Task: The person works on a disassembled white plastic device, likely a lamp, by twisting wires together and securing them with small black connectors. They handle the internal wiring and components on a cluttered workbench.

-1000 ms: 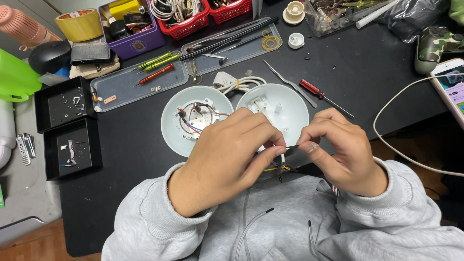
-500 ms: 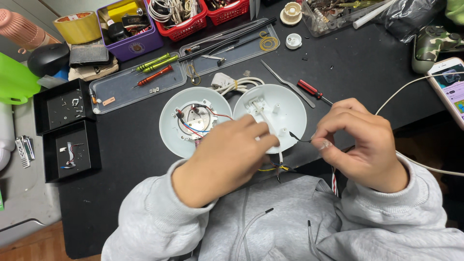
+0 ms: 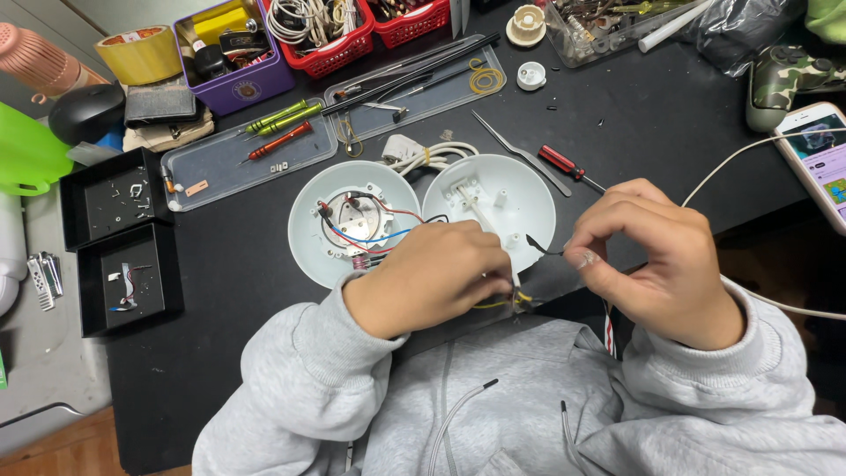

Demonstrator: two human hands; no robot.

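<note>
A person in a grey hooded sweatshirt works at a black table point(image 3: 670, 123) seen from above. The landmark is a white round lamp shell point(image 3: 490, 210) lying open side up near the table's front edge. The right hand point(image 3: 656, 260), just right of the shell, has thumb and fingertips pinched together on the end of a thin black wire point(image 3: 539, 246) that hangs over the shell's right rim. The left hand point(image 3: 432, 278), at the shell's lower left edge, is curled shut over thin yellow wires point(image 3: 507, 301) just below the shell; what else it grips cannot be seen. Touching the shell's left side is a second white round base point(image 3: 308, 220) holding red, blue and black wiring. Just above and right of the shell lie metal tweezers point(image 3: 518, 150) and a red-handled screwdriver point(image 3: 568, 167). Above and to the left sits a clear tray point(image 3: 220, 167) with green and red screwdrivers. Far left are two black open boxes point(image 3: 115, 238). Well right of the shell a phone point(image 3: 820, 154) lies at the table edge. Red and purple baskets of cables and parts crowd the far side.
</note>
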